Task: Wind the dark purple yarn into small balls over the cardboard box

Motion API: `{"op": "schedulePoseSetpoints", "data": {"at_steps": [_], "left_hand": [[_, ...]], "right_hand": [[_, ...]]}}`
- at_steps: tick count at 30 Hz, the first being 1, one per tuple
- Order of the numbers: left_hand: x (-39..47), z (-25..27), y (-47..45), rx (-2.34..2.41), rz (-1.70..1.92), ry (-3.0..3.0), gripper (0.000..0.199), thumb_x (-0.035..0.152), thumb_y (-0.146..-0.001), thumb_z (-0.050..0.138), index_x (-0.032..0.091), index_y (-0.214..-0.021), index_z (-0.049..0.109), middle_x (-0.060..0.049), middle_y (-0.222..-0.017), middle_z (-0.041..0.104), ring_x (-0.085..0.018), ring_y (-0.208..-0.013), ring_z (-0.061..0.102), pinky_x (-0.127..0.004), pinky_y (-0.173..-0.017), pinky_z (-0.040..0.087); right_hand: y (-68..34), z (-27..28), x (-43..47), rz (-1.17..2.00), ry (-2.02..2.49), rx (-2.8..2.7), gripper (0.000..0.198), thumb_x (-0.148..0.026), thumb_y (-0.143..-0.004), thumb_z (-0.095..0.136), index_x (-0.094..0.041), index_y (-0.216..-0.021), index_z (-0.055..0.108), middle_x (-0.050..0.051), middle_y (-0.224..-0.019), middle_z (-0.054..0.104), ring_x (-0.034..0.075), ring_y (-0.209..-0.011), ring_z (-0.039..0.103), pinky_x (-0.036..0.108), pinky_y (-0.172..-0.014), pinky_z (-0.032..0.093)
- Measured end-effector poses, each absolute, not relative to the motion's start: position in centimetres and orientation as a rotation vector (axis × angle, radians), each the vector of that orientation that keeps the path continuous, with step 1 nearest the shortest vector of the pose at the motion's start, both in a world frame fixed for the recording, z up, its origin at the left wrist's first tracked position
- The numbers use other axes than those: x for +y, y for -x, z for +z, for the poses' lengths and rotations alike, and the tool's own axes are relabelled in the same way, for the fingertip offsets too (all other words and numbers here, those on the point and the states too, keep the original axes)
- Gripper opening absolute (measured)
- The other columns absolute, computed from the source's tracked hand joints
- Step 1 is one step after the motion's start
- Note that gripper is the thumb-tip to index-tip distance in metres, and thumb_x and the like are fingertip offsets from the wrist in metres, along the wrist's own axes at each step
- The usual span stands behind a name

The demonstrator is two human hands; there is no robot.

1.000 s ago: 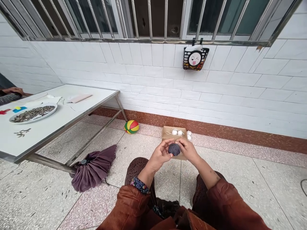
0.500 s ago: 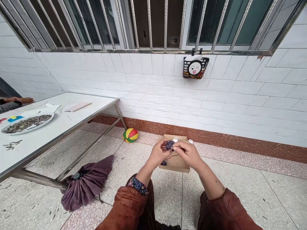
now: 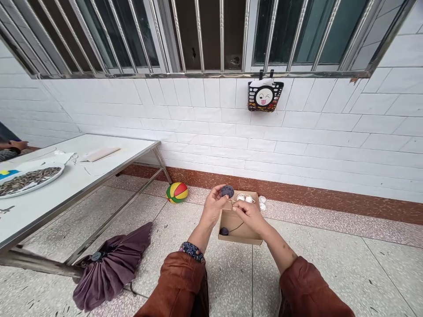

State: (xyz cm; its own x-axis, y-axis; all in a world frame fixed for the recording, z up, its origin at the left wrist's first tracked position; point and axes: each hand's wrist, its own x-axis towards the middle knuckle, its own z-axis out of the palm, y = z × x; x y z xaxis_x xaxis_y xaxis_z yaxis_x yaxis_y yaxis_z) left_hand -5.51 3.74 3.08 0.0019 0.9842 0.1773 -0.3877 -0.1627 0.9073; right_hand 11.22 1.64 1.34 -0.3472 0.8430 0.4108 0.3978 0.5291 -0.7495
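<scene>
A dark grey-purple ball of yarn (image 3: pixel 227 191) is gripped in the fingers of my left hand (image 3: pixel 213 205). Just right of it, my right hand (image 3: pixel 250 215) pinches a strand of yarn (image 3: pixel 232 203) that runs from the ball. Beneath both hands lies a shallow cardboard box (image 3: pixel 243 238) on the floor. In its near left corner rests a smaller dark ball of yarn (image 3: pixel 224 231), with a dark strand trailing over the box bottom. White balls of yarn (image 3: pixel 248 199) sit at the far end of the box, partly behind my right hand.
More white yarn balls (image 3: pixel 262 200) lie outside the box by the wall. A striped ball (image 3: pixel 177 193) and a purple folded umbrella (image 3: pixel 110 266) are on the floor. The table (image 3: pixel 99 171) at left bears a plate of seeds (image 3: pixel 39 178). Another person's hand (image 3: pixel 19 145) shows at far left.
My hands have drawn apart, and the yarn ball is now up in my left hand's fingers while my right hand has moved off it along the strand. The view has shifted slightly.
</scene>
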Motion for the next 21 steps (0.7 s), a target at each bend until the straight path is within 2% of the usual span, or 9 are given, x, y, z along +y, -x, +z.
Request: {"op": "schedulePoseSetpoints", "data": {"at_steps": [5, 12, 18, 21], "left_hand": [[4.1, 0.2, 5.3, 0.955, 1.277, -1.250, 0.048, 0.023, -0.059, 0.083, 0.018, -0.103, 0.063, -0.006, -0.102, 0.068, -0.020, -0.093, 0.063, -0.035, -0.091, 0.046], [1.7, 0.0, 5.6, 0.653, 0.968, -1.339, 0.048, 0.025, -0.066, 0.084, 0.020, -0.108, 0.062, -0.005, -0.103, 0.064, -0.018, -0.092, 0.060, -0.030, -0.084, 0.046], [1.3, 0.4, 5.8, 0.517, 1.205, -0.971, 0.056, 0.035, -0.068, 0.083, 0.024, -0.119, 0.061, -0.005, -0.112, 0.063, -0.018, -0.098, 0.060, -0.030, -0.084, 0.047], [1.6, 0.2, 5.7, 0.640, 1.296, -0.910, 0.048, 0.031, -0.068, 0.082, 0.019, -0.110, 0.063, -0.006, -0.111, 0.065, -0.018, -0.097, 0.061, -0.032, -0.087, 0.048]], "right_hand": [[-11.9, 2.7, 0.8, 0.720, 0.874, -2.061, 0.026, -0.038, -0.100, 0.051, -0.022, -0.086, 0.065, 0.003, -0.080, 0.067, 0.018, -0.075, 0.060, 0.029, -0.071, 0.045], [-14.3, 2.5, 2.6, 0.715, 1.025, -1.833, 0.025, -0.039, -0.098, 0.054, -0.021, -0.086, 0.067, 0.002, -0.081, 0.069, 0.018, -0.074, 0.062, 0.028, -0.070, 0.046], [-13.1, -0.3, 2.9, 0.636, 1.138, -1.942, 0.023, -0.033, -0.099, 0.050, -0.021, -0.086, 0.065, 0.001, -0.076, 0.066, 0.017, -0.071, 0.059, 0.027, -0.068, 0.043], [-12.1, -0.5, 1.6, 0.635, 1.085, -2.054, 0.021, -0.029, -0.099, 0.050, -0.020, -0.087, 0.065, 0.002, -0.079, 0.066, 0.017, -0.072, 0.059, 0.027, -0.069, 0.042]]}}
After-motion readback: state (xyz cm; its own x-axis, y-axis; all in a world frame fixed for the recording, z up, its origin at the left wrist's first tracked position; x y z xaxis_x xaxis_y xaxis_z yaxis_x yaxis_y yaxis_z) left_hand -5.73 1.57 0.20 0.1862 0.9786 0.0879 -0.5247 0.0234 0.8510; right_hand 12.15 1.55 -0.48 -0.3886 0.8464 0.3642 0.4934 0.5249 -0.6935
